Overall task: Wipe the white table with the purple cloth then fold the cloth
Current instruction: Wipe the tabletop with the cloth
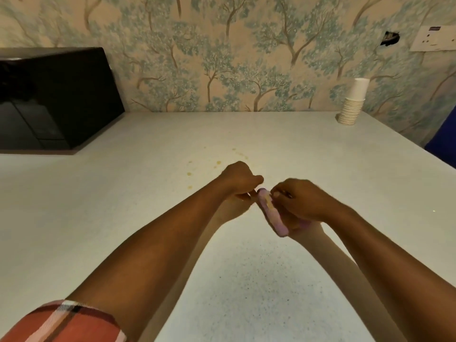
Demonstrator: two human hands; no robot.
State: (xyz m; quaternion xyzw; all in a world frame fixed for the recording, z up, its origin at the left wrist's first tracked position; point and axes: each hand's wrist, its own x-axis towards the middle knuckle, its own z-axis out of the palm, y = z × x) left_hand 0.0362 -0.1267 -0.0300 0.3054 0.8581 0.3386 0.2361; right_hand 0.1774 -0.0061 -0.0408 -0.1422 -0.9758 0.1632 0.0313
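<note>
The purple cloth (272, 214) is bunched into a thick roll just above the middle of the white table (148, 193). My right hand (302, 202) is closed over its right side and covers most of it. My left hand (240, 180) is curled, with its fingertips at the far end of the roll; whether they pinch the cloth I cannot tell. A yellowish smear shows on the cloth's top. Small yellow-brown stains (217, 164) dot the table just beyond my left hand.
A black microwave (54, 99) stands at the back left against the tree-patterned wall. A stack of white paper cups (352, 104) sits at the back right corner. The table's right edge (419, 149) runs diagonally, with something blue beyond it.
</note>
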